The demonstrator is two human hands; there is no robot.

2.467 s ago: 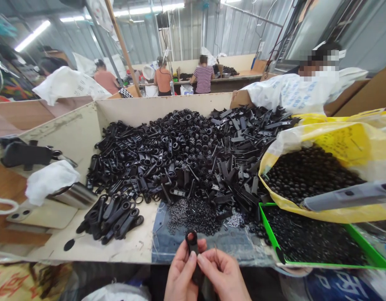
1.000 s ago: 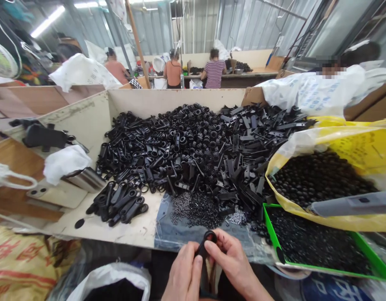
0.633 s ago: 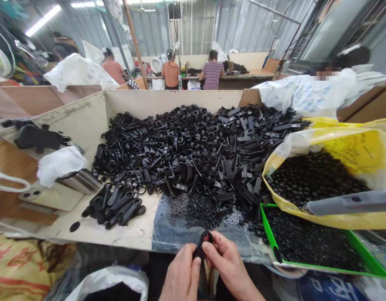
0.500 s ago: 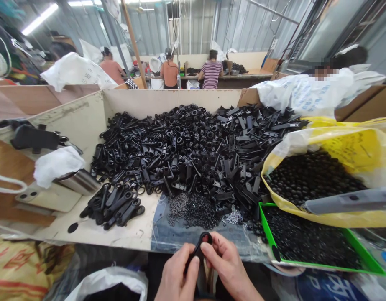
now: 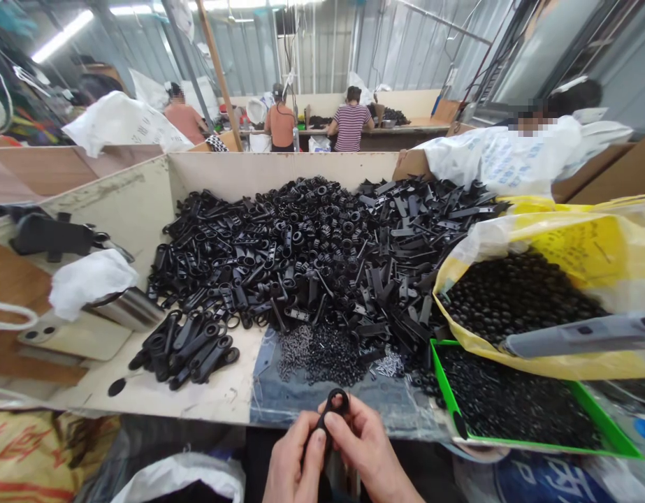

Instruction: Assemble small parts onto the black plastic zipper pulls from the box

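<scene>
Both hands meet at the table's front edge around one black plastic part with a ring-shaped end (image 5: 338,398). My left hand (image 5: 295,454) is closed on its lower body, thumb pressed on top. My right hand (image 5: 361,443) pinches the part beside the ring, and fingers hide much of it. Just beyond lie heaps of tiny black and grey pieces (image 5: 322,353) and a small pile of silvery screws or pins (image 5: 388,365) on a blue cloth (image 5: 280,402). Behind these rises a large heap of black ringed parts and flat strips (image 5: 301,244).
Several similar ringed parts (image 5: 189,349) form a pile at left, near a metal cup (image 5: 131,307) with white plastic over it. At right are a green tray (image 5: 537,441) of small black pieces and a yellow-white bag (image 5: 461,346) of black pieces, crossed by a grey tool (image 5: 578,337).
The view has shifted a little. Both hands still hold the ringed part, which appears slightly further left, with the right fingers slightly repositioned around the ring.
</scene>
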